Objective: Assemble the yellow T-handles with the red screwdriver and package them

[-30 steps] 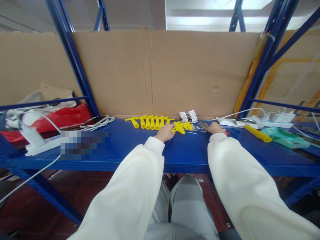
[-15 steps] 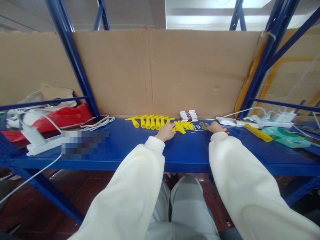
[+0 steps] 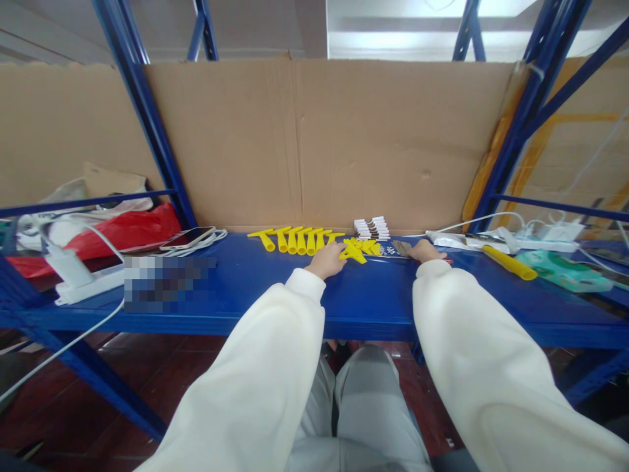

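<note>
My left hand [image 3: 328, 261] is closed at the end of a yellow plastic piece [image 3: 354, 253], its fingertips on it just above the blue shelf. More flat yellow pieces [image 3: 369, 246] lie directly behind and to the right of it. My right hand [image 3: 426, 251] is closed round a scraper with a wide grey metal blade [image 3: 401, 248] pointing left; a bit of red handle shows past the palm. Small white-and-dark pieces [image 3: 388, 251] lie between the blade and the yellow ones. Left of my left hand stands a row of several yellow T-shaped tubular handles [image 3: 293, 241].
A stack of white tubes with dark ends [image 3: 372, 229] lies by the cardboard wall [image 3: 368, 144]. On the right are a yellow tube [image 3: 508, 262], a green packet [image 3: 565, 270] and a power strip. A red bag [image 3: 132, 229], cables and a white power strip [image 3: 91, 285] occupy the left.
</note>
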A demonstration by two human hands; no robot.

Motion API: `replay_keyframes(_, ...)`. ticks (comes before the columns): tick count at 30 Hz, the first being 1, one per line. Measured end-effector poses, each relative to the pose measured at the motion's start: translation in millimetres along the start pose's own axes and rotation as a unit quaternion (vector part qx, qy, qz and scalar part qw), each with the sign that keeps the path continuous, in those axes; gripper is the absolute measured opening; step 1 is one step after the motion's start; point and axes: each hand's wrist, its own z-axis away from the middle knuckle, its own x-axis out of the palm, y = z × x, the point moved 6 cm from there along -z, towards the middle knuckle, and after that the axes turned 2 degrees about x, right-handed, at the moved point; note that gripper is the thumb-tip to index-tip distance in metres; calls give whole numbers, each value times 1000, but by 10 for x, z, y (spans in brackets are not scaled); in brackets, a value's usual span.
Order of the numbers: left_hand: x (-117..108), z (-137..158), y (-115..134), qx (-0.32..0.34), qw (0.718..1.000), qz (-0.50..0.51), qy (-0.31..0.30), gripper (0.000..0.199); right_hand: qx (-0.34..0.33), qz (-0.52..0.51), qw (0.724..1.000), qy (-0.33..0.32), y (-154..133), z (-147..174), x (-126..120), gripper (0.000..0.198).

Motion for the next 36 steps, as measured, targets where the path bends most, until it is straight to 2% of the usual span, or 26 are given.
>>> replay_keyframes(9, -6, 3, 5, -1, 1000, 3, 7, 46, -8, 1, 1000, -15, -2, -4, -17, 28)
replay_keyframes(15, -12, 5, 14, 2, 1000, 2, 10, 45, -22, -36, 999, 11, -38, 74, -75, 29)
replay_keyframes(18, -8, 1, 10, 3, 1000, 0, 10, 44, -31, -46, 998, 32, -73, 105, -121, 22)
replay_keyframes(21, 3, -4, 4, 5, 1000, -1, 9, 44, -83, -82, 992, 41, -182, 139, -146, 12)
replay_keyframes(23, 9, -6, 3, 5, 1000, -4, 6, 43, -160, -139, 977, 21, -329, 200, -134, 14)
replay_keyframes(25, 13, -4, 9, 3, 1000, -7, 0, 43, -228, -210, 951, -14, -491, 306, -110, 16)
replay_keyframes(29, 5, 8, 31, -3, 1000, -2, -8, 44, -300, -315, 892, -121, -769, 612, -2, 14)
replay_keyframes(32, 1, 18, 43, -6, 1000, 3, -14, 46, -317, -334, 865, -199, -878, 827, 102, 17)
replay_keyframes(36, -7, 21, 60, 10, 1000, 9, -9, 46, -290, -335, 858, -259, -873, 941, 187, 17)
